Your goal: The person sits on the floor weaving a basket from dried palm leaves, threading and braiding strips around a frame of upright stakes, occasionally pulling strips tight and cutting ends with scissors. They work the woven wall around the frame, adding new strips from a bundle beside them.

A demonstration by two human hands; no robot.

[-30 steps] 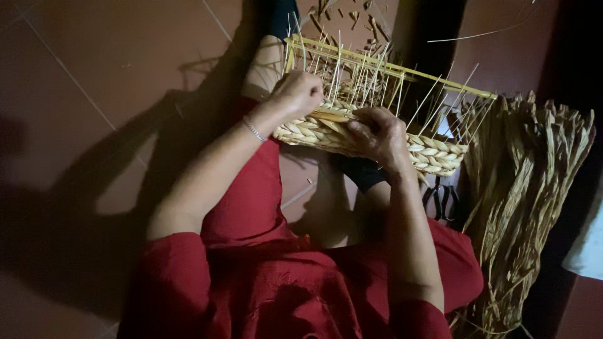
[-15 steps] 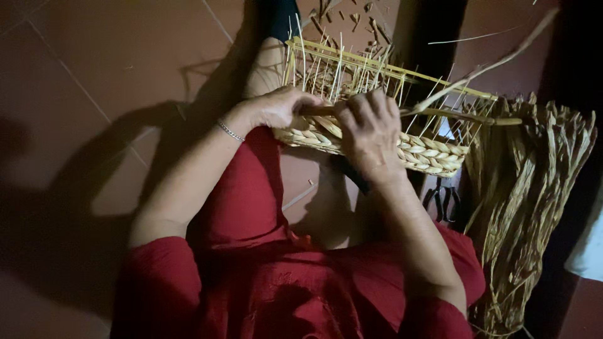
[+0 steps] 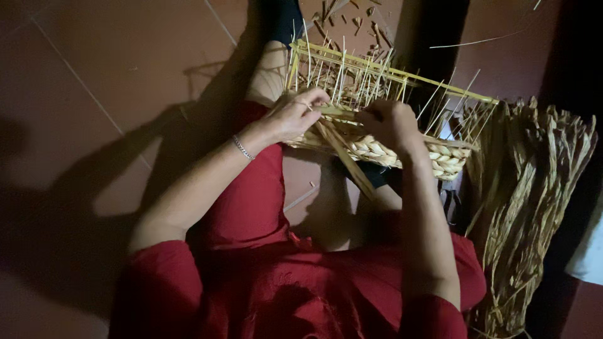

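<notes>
Half-woven straw basket (image 3: 402,150) with upright stakes rests on the person's lap above the red tiled floor (image 3: 125,63). Left hand (image 3: 292,116) and right hand (image 3: 389,122) both have fingers clamped on a flat straw strand (image 3: 342,147) at the woven rim. Bundle of dried straw (image 3: 534,207) lies just right of the basket.

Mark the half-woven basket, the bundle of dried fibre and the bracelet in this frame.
half-woven basket (image 3: 440,157): head view, on the braided band of its near wall.
bundle of dried fibre (image 3: 527,201): head view, middle of the twisted strands.
bracelet (image 3: 242,149): head view, on the chain across the left wrist.
</notes>
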